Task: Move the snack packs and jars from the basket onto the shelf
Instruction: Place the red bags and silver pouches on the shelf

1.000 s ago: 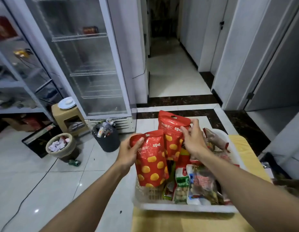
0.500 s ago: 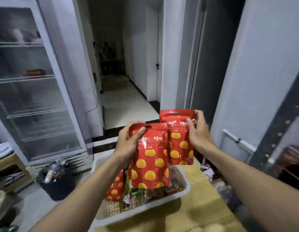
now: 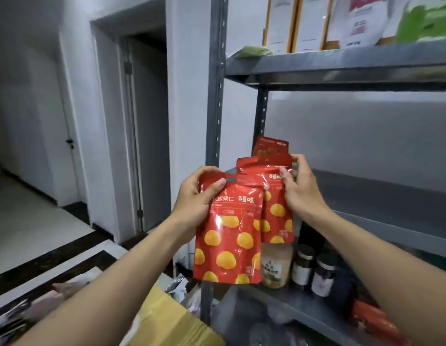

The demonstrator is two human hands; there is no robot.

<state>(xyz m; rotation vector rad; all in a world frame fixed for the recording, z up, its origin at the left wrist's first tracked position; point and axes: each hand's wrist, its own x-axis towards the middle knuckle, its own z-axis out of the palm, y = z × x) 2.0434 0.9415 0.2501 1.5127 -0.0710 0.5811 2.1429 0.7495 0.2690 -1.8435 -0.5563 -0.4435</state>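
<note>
Before the grey metal shelf (image 3: 379,196), the left grip (image 3: 199,196) pinches a glossy red yellow-spotted snack pouch (image 3: 229,236) and the right grip (image 3: 300,188) a second matching pouch (image 3: 277,216) by their top seams; both seem light, soft and slippery, best held there.

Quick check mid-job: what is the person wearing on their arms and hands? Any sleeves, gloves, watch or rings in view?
The left hand and right hand are bare, without gloves, and no ring is visible. The left forearm and right forearm are uncovered to the frame edge: no sleeves, watch or wristband in view.
</note>
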